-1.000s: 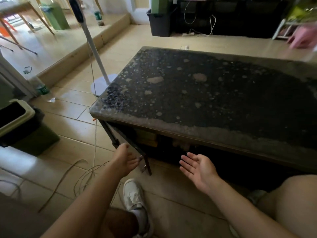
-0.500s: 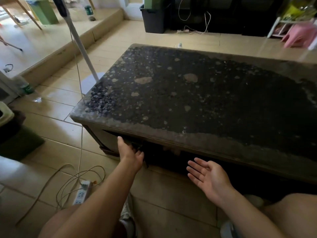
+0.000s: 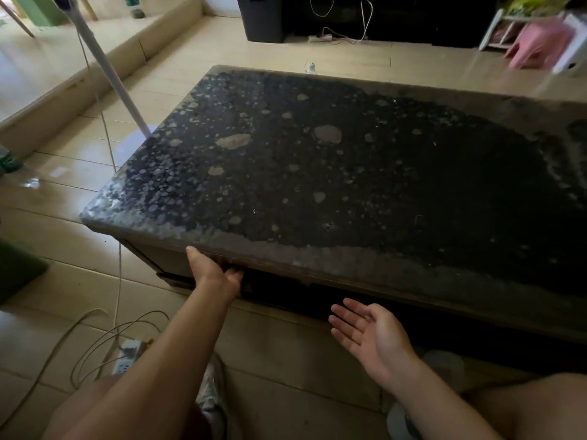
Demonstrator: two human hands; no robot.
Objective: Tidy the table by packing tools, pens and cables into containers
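I am reaching the left grip (image 3: 216,274) in under the front lip of the tabletop (image 3: 349,185), at the edge of the cabinet panel (image 3: 158,262) beside the dark opening (image 3: 317,293). I judge this is the storage below being worked, since that is where containers would sit. The thumb is lying straight up against the lip. The fingers are disappearing into the gap, so I cannot tell whether they are curling round anything.

The right grip (image 3: 371,335) is hovering near the opening, palm up, fingers spread and relaxed, holding and touching nothing. It looks ready to receive or steady something.

The only task items I am making out are the cables (image 3: 95,331), looping on the floor to my left and running to a power strip (image 3: 125,360), well apart from both grips.
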